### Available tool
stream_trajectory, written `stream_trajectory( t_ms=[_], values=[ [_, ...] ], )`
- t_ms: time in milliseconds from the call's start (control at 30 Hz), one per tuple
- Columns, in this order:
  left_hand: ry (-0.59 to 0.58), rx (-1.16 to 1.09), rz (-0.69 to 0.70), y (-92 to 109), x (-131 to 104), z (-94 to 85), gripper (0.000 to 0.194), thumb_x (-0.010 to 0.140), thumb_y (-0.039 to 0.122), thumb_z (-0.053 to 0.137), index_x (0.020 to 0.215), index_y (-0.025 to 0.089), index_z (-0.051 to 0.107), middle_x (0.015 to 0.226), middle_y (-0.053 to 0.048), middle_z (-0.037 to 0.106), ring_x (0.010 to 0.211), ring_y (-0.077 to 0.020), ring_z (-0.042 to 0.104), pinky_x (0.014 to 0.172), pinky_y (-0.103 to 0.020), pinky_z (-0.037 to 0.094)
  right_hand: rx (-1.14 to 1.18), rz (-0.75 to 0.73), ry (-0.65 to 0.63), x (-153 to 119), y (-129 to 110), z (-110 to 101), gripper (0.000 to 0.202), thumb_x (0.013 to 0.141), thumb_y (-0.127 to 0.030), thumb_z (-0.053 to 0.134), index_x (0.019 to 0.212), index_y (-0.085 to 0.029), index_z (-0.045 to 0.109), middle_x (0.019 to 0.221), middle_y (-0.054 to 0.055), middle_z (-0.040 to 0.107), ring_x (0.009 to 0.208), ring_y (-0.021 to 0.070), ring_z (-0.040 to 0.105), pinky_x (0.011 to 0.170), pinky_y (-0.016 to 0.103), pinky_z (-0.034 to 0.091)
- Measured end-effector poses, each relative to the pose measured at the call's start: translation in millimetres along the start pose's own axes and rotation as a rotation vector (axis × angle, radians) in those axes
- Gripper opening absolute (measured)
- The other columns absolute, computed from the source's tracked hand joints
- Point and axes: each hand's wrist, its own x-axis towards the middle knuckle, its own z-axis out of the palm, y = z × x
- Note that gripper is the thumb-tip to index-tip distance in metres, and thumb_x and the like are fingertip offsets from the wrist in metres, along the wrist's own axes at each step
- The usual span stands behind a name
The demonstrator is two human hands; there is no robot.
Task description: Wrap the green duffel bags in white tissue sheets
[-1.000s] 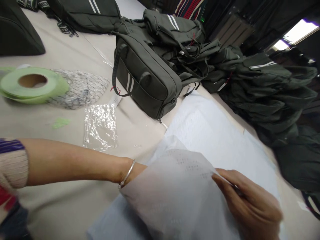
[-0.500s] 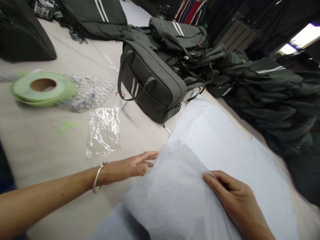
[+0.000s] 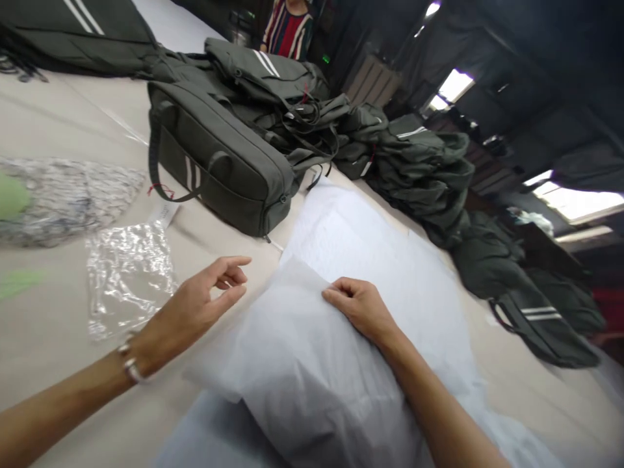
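My right hand point(image 3: 358, 305) pinches the upper right edge of a thin, translucent grey-white sheet point(image 3: 312, 364), which billows up toward me. To the left of that sheet my left hand point(image 3: 205, 292) hovers over the table, its thumb and fingers apart with nothing between them. A bracelet circles the left wrist. Beneath and beyond the raised sheet lies a white sheet point(image 3: 390, 260), spread over the table. The dark green bag point(image 3: 224, 162) with two white stripes and handles stands just beyond my hands. A clear plastic bag point(image 3: 127, 273) lies flat by my left hand.
More dark green bags point(image 3: 263, 71) are heaped along the back and right of the table point(image 3: 53, 123). At the left are a crinkled patterned wrap point(image 3: 82, 195) and part of a green roll point(image 3: 12, 195). A person in a striped top point(image 3: 287, 29) is at the far side.
The view has swung to the right. My right hand, still pinching the thin sheet, has moved farther from me and the sheet has billowed up. My left hand has lifted and turned, fingers more curled.
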Motion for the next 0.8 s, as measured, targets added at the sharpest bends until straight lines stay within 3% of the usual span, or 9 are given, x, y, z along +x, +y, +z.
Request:
stream_trajectory(
  t_ms=[67, 133, 200, 267, 333, 500, 633, 700, 800],
  values=[
    [-0.039, 0.153, 0.386, 34, -15, 15.1, 0.031, 0.096, 0.034, 0.049, 0.126, 0.025, 0.054, 0.109, -0.004, 0.064, 0.101, -0.0192, 0.06, 0.091, -0.032, 0.047, 0.035, -0.003, -0.012, 2, 3, 2, 0.026, 0.074, -0.044, 0.064, 0.07, -0.018, 0.066, 0.059, -0.005, 0.052, 0.057, 0.0096, 0.042, 0.054, 0.023, 0.032],
    [-0.221, 0.264, 0.74, 65, -27, 48.0, 0.026, 0.098, 0.03, 0.047, 0.122, 0.025, 0.056, 0.113, -0.005, 0.065, 0.106, -0.0191, 0.059, 0.095, -0.032, 0.046, 0.067, -0.008, -0.027, 4, 5, 5, 0.025, 0.072, -0.043, 0.066, 0.071, -0.018, 0.067, 0.059, -0.005, 0.054, 0.057, 0.0093, 0.043, 0.054, 0.023, 0.033],
    [-0.309, 0.412, 0.896, 83, -31, 87.5, 0.024, 0.097, 0.035, 0.051, 0.114, 0.02, 0.059, 0.109, -0.007, 0.066, 0.106, -0.0223, 0.06, 0.095, -0.036, 0.047, 0.093, -0.021, -0.042, 8, 5, 4, 0.027, 0.07, -0.044, 0.068, 0.069, -0.017, 0.066, 0.058, -0.005, 0.054, 0.055, 0.0091, 0.043, 0.053, 0.023, 0.034],
    [-0.27, 0.549, 0.908, 85, -28, 119.2, 0.03, 0.096, 0.042, 0.053, 0.11, 0.016, 0.059, 0.105, -0.01, 0.067, 0.105, -0.0258, 0.061, 0.092, -0.04, 0.048, 0.117, -0.043, -0.047, 11, 3, -9, 0.031, 0.071, -0.048, 0.067, 0.07, -0.016, 0.067, 0.06, -0.003, 0.057, 0.055, 0.0095, 0.046, 0.052, 0.023, 0.036],
    [-0.212, 0.622, 0.885, 79, -22, 135.2, 0.033, 0.095, 0.044, 0.052, 0.112, 0.016, 0.058, 0.106, -0.01, 0.067, 0.105, -0.0267, 0.061, 0.091, -0.042, 0.048, 0.15, -0.076, -0.012, 7, 0, -36, 0.039, 0.078, -0.055, 0.059, 0.082, -0.017, 0.068, 0.074, 0.0, 0.065, 0.061, 0.0114, 0.055, 0.057, 0.024, 0.042],
    [-0.13, 0.676, 0.811, 72, -20, 134.4, 0.027, 0.094, 0.039, 0.057, 0.112, 0.018, 0.059, 0.114, -0.009, 0.066, 0.103, -0.0249, 0.062, 0.088, -0.04, 0.049, 0.138, -0.138, 0.261, -62, 22, -106, 0.05, 0.086, -0.06, 0.048, 0.115, -0.021, 0.062, 0.117, 0.009, 0.066, 0.102, 0.0223, 0.063, 0.092, 0.038, 0.046],
    [-0.082, 0.721, 0.756, 75, -25, 138.3, 0.026, 0.093, 0.036, 0.06, 0.112, 0.018, 0.06, 0.115, -0.008, 0.066, 0.103, -0.0246, 0.062, 0.087, -0.04, 0.05, -0.105, -0.22, 0.412, -118, 67, -89, 0.055, 0.086, -0.058, 0.05, 0.131, -0.026, 0.054, 0.138, 0.007, 0.054, 0.13, 0.0244, 0.046, 0.112, 0.043, 0.031],
    [-0.068, 0.758, 0.731, 75, -26, 140.5, 0.028, 0.093, 0.036, 0.06, 0.115, 0.018, 0.059, 0.119, -0.009, 0.065, 0.106, -0.0251, 0.061, 0.089, -0.04, 0.049, -0.152, -0.188, 0.448, -122, 88, -69, 0.062, 0.084, -0.057, 0.052, 0.136, -0.023, 0.049, 0.143, 0.008, 0.05, 0.133, 0.025, 0.043, 0.114, 0.043, 0.029],
    [-0.07, 0.828, 0.668, 81, -28, 138.1, 0.029, 0.093, 0.036, 0.059, 0.115, 0.018, 0.059, 0.12, -0.009, 0.065, 0.109, -0.0259, 0.06, 0.09, -0.041, 0.049, -0.092, -0.093, 0.427, -106, 106, -48, 0.054, 0.081, -0.054, 0.055, 0.121, -0.019, 0.062, 0.121, 0.01, 0.065, 0.113, 0.0263, 0.059, 0.101, 0.04, 0.041]
  ],
)
